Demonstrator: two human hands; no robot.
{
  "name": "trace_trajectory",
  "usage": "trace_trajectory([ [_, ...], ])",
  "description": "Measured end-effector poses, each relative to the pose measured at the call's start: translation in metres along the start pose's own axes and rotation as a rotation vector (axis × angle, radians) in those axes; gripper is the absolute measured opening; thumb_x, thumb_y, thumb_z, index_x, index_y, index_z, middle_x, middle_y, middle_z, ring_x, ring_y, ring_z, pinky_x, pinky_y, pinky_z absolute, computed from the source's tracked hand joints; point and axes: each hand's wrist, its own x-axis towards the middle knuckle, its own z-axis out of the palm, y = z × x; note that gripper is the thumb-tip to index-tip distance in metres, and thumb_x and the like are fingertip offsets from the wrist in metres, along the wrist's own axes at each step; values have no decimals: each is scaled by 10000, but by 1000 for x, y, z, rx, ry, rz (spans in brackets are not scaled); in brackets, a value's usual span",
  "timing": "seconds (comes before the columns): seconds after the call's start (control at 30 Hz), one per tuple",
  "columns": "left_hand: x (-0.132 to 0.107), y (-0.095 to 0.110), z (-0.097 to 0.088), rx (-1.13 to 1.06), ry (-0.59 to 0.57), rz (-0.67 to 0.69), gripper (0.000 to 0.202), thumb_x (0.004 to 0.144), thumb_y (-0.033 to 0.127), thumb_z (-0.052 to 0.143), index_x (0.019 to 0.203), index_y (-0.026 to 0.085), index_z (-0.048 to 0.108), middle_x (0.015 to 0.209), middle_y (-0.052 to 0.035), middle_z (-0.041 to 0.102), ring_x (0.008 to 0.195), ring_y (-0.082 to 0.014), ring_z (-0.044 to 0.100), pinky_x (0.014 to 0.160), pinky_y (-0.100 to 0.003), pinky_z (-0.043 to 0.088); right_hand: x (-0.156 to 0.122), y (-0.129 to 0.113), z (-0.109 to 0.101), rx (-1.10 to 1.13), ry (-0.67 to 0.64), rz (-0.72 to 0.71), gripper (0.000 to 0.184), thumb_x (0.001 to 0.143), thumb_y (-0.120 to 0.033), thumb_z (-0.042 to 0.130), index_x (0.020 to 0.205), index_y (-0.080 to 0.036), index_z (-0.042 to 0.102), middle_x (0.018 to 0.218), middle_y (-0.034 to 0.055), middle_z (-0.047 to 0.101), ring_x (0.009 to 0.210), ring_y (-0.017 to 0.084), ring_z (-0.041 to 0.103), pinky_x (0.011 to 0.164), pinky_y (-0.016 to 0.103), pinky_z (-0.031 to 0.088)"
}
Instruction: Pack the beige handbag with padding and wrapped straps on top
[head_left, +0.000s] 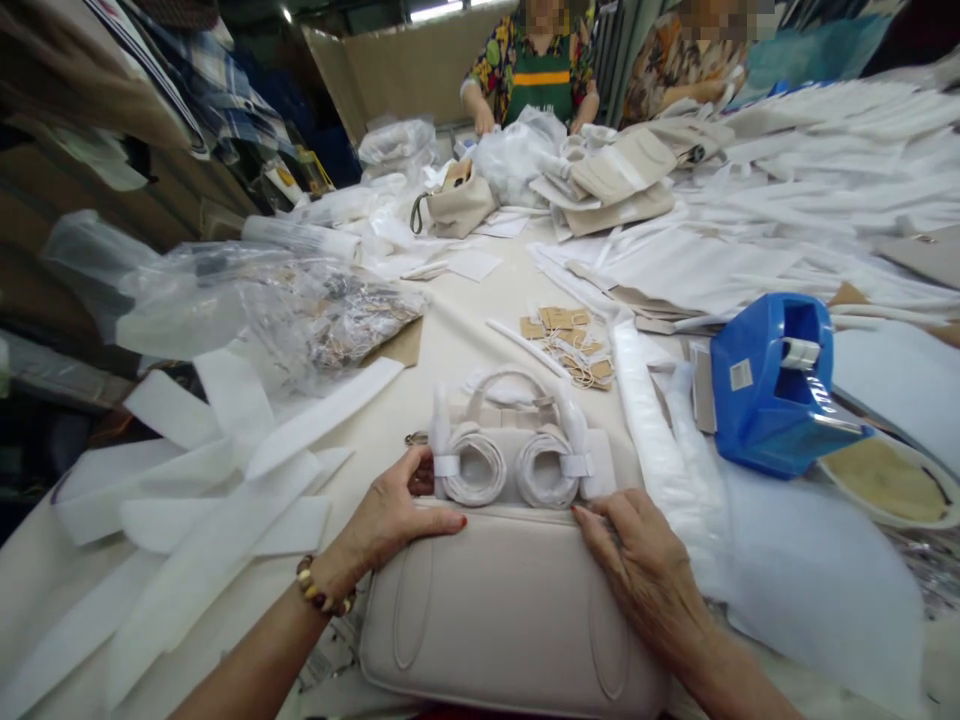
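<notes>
A cream handbag lies flat on the table in front of me, its handles and strap wrapped in white foam and coiled in two rolls at its top edge. My left hand grips the bag's upper left corner, thumb stretched along the top edge, fingers curled over by the left roll. My right hand rests on the bag's upper right part, fingers bent and pressing near the right roll.
A blue tape dispenser stands to the right. White foam strips lie at left, clear plastic bags behind them. Brown paper tags sit mid-table. Two people work at the far end beside beige bags.
</notes>
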Motion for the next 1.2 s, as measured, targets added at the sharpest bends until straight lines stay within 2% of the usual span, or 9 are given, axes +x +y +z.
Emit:
trace_trajectory([
  [0.27, 1, 4, 5, 21, 75, -38, 577, 553, 375, 753, 1047, 158, 548, 927, -60, 667, 884, -258, 623, 822, -384, 485, -2, 3, 11, -241, 222, -91, 205, 938, -342, 440, 816, -188, 500, 704, 30, 534, 623, 174, 522, 577, 288, 410],
  [0.33, 0, 3, 6, 10, 73, -24, 583, 558, 362, 740, 1067, 157, 544, 937, -61, 670, 879, -251, 620, 829, -377, 479, -1, -3, 7, -307, 322, -199, 96, 920, -239, 459, 901, -171, 524, 777, 61, 577, 724, 204, 538, 651, 320, 416],
  [0.47, 1, 2, 8, 11, 100, -8, 590, 556, 359, 719, 1080, 147, 549, 938, -62, 678, 870, -247, 622, 814, -360, 483, -1, -22, 5, -199, 292, -520, 325, 946, -131, 292, 1041, -173, 600, 941, 72, 641, 944, 202, 547, 883, 359, 383],
  [0.6, -8, 6, 4, 77, 85, 18, 584, 591, 356, 676, 1113, 141, 528, 985, -74, 671, 909, -254, 622, 844, -373, 492, -2, -32, 18, -167, 292, -613, 269, 936, -196, 397, 1042, -149, 640, 927, 72, 671, 916, 194, 571, 848, 325, 432],
  [0.77, -12, 35, 17, 495, 367, 392, 518, 770, 282, 523, 1256, 127, 435, 1273, -140, 523, 1208, -265, 464, 1043, -432, 373, 1, -25, 28, -142, 338, -637, 210, 851, -158, 510, 1012, -148, 644, 874, 71, 674, 861, 188, 589, 782, 290, 492],
  [0.83, 0, 54, 35, 688, 350, 501, 387, 880, 190, 346, 1247, 127, 452, 1268, -133, 519, 1202, -213, 464, 1046, -370, 370, 1, -25, 28, -140, 319, -630, 244, 820, -119, 514, 1031, -137, 635, 878, 80, 672, 858, 186, 586, 775, 286, 502],
  [0.9, 20, 72, 55, 938, 234, 402, 364, 861, 65, 303, 1129, 143, 536, 1180, -106, 567, 1111, -186, 517, 990, -312, 402, 1, -28, 25, -123, 300, -611, 281, 798, -88, 502, 1046, -122, 631, 883, 85, 672, 846, 189, 578, 760, 288, 509],
  [1.0, 53, 88, 75, 1058, 185, 285, 343, 825, 11, 296, 962, 102, 597, 985, -140, 623, 973, -249, 579, 871, -373, 454, 0, -32, 20, -97, 297, -601, 310, 770, -67, 478, 1034, -104, 637, 877, 89, 675, 808, 200, 565, 721, 300, 517],
  [1.2, 92, 85, 76, 1147, 74, 244, 362, 837, 14, 278, 963, 67, 614, 938, -181, 647, 941, -273, 618, 810, -384, 451, 5, -34, 13, -69, 361, -589, 240, 822, -93, 448, 960, -105, 644, 793, 66, 674, 707, 170, 561, 633, 270, 501],
])
